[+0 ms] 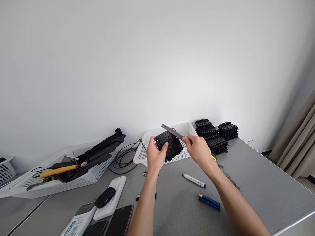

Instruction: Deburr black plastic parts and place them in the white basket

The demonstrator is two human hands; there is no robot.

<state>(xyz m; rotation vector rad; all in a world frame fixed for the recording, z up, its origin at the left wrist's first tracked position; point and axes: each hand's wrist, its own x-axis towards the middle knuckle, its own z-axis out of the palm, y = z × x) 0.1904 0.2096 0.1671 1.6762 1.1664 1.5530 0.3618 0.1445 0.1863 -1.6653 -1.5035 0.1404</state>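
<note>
My left hand grips a black plastic panel with toothed edges, thumb lying across its face. My right hand is closed around a flat grey metal file. The file's blade slants across the panel's upper right edge. A bit of yellow shows behind my right hand, in line with the blade; it may be the handle's end. Both hands are raised in front of a white perforated basket, which the panel partly hides.
Several stacks of similar black panels stand right of the basket. A white marker and a blue lighter lie near my right forearm. Left are a coiled black cable, phones and a second basket with tools.
</note>
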